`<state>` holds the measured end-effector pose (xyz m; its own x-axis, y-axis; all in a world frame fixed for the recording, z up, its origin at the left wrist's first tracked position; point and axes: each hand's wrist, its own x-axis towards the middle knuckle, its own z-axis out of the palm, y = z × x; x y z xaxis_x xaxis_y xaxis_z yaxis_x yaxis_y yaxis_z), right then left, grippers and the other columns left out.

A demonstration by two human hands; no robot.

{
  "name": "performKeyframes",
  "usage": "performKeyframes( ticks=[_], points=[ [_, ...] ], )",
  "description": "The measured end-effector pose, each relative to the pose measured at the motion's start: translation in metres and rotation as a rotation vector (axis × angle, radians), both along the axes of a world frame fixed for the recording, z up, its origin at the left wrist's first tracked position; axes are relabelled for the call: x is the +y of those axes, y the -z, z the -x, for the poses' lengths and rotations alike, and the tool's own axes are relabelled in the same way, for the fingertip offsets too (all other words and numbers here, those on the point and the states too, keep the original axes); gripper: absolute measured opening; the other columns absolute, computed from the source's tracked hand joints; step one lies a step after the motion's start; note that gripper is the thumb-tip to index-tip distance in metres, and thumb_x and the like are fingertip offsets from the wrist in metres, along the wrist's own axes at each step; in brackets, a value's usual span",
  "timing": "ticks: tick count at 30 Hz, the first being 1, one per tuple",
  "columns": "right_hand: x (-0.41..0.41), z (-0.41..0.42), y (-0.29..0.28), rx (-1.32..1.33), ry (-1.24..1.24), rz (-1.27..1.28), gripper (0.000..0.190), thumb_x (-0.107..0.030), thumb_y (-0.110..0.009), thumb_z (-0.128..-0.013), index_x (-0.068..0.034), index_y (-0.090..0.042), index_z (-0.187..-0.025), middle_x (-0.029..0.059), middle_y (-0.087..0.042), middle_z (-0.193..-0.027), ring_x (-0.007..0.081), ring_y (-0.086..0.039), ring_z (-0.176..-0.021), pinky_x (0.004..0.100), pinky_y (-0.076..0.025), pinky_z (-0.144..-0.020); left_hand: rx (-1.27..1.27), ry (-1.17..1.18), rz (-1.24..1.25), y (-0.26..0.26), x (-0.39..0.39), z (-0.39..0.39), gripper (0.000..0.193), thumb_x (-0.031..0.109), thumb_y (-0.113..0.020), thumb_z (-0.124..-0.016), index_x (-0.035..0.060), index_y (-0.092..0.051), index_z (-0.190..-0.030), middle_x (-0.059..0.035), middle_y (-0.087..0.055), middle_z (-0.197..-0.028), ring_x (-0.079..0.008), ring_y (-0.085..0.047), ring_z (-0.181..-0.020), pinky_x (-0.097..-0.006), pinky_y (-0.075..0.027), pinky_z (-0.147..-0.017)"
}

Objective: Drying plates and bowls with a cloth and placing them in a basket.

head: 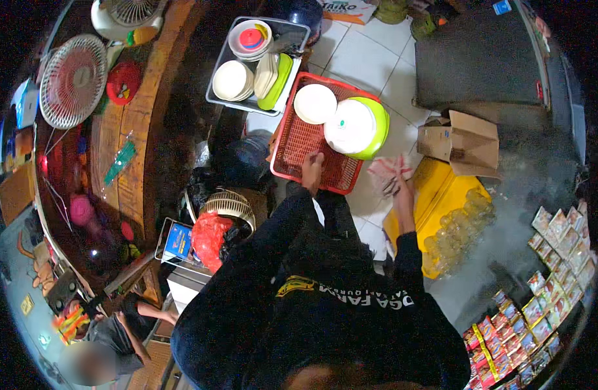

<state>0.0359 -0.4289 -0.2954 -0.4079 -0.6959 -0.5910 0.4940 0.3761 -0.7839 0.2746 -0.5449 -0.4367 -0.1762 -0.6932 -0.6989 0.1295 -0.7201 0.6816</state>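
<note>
My right hand (401, 192) grips a crumpled white cloth with red stripes (384, 170), held to the right of a red plastic basket (291, 141). My left hand (312, 171) is over the basket's near side with its fingers curled. Whether it grips the rim or holds something small cannot be made out. Inside the basket, a white round dish (315, 104) sits at the far left. Beside it, white plates (350, 126) rest on a lime-green dish (381, 131) that leans over the right rim.
Beyond the basket, a clear rack (221, 58) holds bowls and dishes. On the right are an open cardboard box (474, 141), a yellow surface (425, 195) with clear plastic cups (457, 234), and hanging sachets (518, 326). A wooden bench (128, 180) and a person (118, 336) are leftward.
</note>
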Motion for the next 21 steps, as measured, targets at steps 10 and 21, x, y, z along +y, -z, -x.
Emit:
performKeyframes(
  ticks=[10,21],
  points=[
    [-0.067,-0.086,-0.089,0.14,-0.354,0.012,0.032,-0.017,-0.056,-0.093,0.001,-0.056,-0.12,0.0026,-0.061,-0.112,0.0115,-0.056,-0.1,0.0261,-0.041,-0.091,-0.32,-0.076,0.264,-0.103,-0.064,-0.044,0.024,0.017,-0.058,-0.089,-0.001,-0.059,-0.105,-0.0056,-0.061,-0.094,-0.0137,-0.057,-0.085,-0.0279,-0.045,-0.076],
    [-0.132,-0.112,-0.127,0.33,-0.569,-0.397,0.039,-0.031,-0.055,-0.093,0.0,-0.059,-0.115,0.0046,-0.062,-0.097,0.0111,-0.056,-0.092,0.0246,-0.043,-0.084,-0.516,-0.212,0.461,-0.017,-0.194,-0.094,0.024,0.021,-0.06,-0.088,-0.0026,-0.056,-0.085,-0.0137,-0.061,-0.073,-0.0212,-0.057,-0.068,-0.0328,-0.047,-0.066]
  ],
)
